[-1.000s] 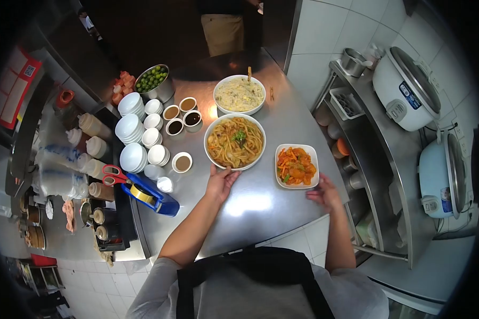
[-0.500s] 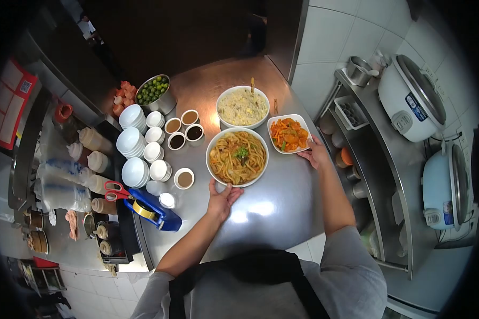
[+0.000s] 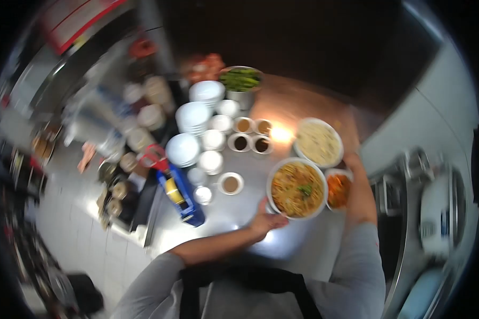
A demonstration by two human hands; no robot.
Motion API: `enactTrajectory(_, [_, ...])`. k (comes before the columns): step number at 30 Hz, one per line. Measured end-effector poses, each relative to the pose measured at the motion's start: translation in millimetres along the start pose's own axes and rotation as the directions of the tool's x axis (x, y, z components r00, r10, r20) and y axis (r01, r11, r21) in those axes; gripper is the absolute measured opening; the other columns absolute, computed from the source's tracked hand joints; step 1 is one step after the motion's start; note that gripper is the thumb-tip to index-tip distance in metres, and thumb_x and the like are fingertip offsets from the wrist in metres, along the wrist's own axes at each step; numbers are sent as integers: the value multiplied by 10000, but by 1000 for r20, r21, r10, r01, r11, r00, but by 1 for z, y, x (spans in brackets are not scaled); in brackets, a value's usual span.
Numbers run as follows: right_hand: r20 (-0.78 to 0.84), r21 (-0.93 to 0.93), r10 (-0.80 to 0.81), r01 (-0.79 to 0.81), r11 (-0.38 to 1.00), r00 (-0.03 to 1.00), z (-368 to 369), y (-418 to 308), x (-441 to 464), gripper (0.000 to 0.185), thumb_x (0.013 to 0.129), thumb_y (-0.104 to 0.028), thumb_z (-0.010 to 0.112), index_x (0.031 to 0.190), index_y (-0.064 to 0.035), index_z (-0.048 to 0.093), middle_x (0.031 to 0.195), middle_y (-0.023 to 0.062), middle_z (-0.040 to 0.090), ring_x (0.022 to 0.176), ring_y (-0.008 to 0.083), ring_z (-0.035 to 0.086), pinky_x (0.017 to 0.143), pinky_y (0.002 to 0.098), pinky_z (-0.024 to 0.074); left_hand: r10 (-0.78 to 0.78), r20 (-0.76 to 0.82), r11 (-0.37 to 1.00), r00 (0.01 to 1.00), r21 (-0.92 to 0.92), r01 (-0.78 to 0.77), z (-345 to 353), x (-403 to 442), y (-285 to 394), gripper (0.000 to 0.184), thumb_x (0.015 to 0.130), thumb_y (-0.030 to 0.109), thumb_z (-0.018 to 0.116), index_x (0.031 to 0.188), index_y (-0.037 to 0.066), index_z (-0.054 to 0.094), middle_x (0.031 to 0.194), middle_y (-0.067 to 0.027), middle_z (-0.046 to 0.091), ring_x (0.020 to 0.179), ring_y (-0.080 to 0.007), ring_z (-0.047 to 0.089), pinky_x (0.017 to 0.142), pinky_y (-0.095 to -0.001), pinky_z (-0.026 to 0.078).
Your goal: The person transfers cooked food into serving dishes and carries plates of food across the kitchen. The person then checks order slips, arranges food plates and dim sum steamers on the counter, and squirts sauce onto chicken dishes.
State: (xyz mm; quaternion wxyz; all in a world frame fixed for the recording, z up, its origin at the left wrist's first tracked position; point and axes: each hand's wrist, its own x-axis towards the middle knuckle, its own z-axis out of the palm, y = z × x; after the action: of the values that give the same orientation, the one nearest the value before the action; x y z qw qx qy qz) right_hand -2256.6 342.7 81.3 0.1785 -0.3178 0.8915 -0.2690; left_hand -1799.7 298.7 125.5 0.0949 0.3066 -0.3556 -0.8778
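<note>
A white bowl of noodles (image 3: 297, 190) with a green garnish stands on the steel counter. My left hand (image 3: 269, 220) is at its lower left edge, thumb up the side and fingers along the base. Beyond it is a white bowl of fried rice (image 3: 318, 142). My right hand (image 3: 351, 161) reaches over to the rice bowl's right side; motion smears its fingers, and whether they grip is unclear. Under that forearm, a white dish of orange-coloured food (image 3: 338, 190) is partly covered.
Left of the bowls are sauce cups (image 3: 240, 142), stacked white bowls (image 3: 183, 150) and a metal pot of green fruit (image 3: 241, 87). A blue tape dispenser (image 3: 182, 199) and red scissors (image 3: 154, 157) lie near the counter's left edge. A rice cooker (image 3: 436, 223) stands right.
My right hand has left the orange dish and moved to the rice bowl's side. The view has turned, shifting everything rightward. My left hand stays at the noodle bowl.
</note>
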Motion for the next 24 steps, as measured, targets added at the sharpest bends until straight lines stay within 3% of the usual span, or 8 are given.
enactTrajectory(2, [48, -361, -202, 206, 910, 978, -12, 23, 22, 300, 821, -253, 489, 952, -38, 650, 936, 196, 633, 847, 273, 607, 747, 399, 460, -17, 68, 999, 998, 51, 14, -3, -15, 10, 940, 789, 197, 690, 1366, 211, -52, 885, -150, 600, 757, -218, 623, 690, -353, 534])
enactTrajectory(4, [-263, -632, -276, 51, 773, 925, -44, -3, 6, 261, 780, -268, 578, 885, -44, 663, 797, 153, 654, 651, 266, 622, 618, 395, 487, -168, 144, 979, 975, 136, 149, -19, -33, 10, 810, 804, 258, 674, 1378, 192, 106, 956, -111, 591, 791, -198, 612, 691, -348, 521])
enactTrajectory(6, [-562, -141, -227, 179, 974, 795, -76, -54, -31, 215, 760, -197, 636, 880, -18, 645, 803, 134, 645, 756, 236, 618, 695, 334, 484, -240, 313, 951, 919, 268, 157, -43, -64, 4, 545, 880, 325, 559, 1322, 133, 302, 1036, -73, 578, 900, -182, 584, 762, -334, 495])
enactTrajectory(11, [-789, 54, -409, 714, 698, 459, -96, -248, -195, 130, 847, -46, 564, 959, 17, 586, 1003, 105, 570, 901, 195, 554, 786, 291, 456, -21, 382, 853, 924, 489, -183, -124, -161, -4, 202, 942, 246, 451, 939, 60, 527, 973, -59, 610, 914, -136, 580, 800, -286, 470])
enactTrajectory(14, [-700, -68, -619, 830, 554, 356, -49, -338, -296, 140, 821, 34, 535, 948, -2, 580, 1017, 118, 537, 951, 220, 526, 836, 318, 432, 60, 264, 914, 963, 373, -159, -172, -208, -23, 191, 937, 244, 464, 921, 66, 531, 920, -46, 622, 908, -128, 583, 791, -274, 464])
enactTrajectory(17, [-343, -26, -889, 943, 332, 304, 24, -425, -399, 161, 716, 49, 567, 827, -47, 634, 895, 117, 578, 880, 261, 556, 786, 328, 447, 97, 108, 967, 989, 223, -119, -199, -273, 0, 178, 936, 244, 465, 930, 77, 527, 940, -41, 618, 906, -127, 585, 785, -274, 462])
enactTrajectory(21, [83, 512, -985, 842, 171, 150, 158, -499, -485, 211, 713, 17, 615, 894, -86, 653, 927, 84, 588, 843, 223, 595, 735, 302, 490, 204, -107, 968, 973, 173, -184, -254, -362, 26, 188, 935, 237, 466, 952, 58, 524, 939, -60, 612, 887, -151, 591, 797, -290, 471])
enactTrajectory(24, [193, 591, -981, 798, 115, -2, 267, -544, -533, 218, 715, 17, 614, 907, -80, 652, 912, 92, 571, 849, 245, 590, 724, 297, 488, 224, -295, 974, 929, 97, -204, -314, -438, 30, 176, 934, 224, 467, 937, 58, 524, 942, -69, 616, 889, -152, 593, 781, -291, 476])
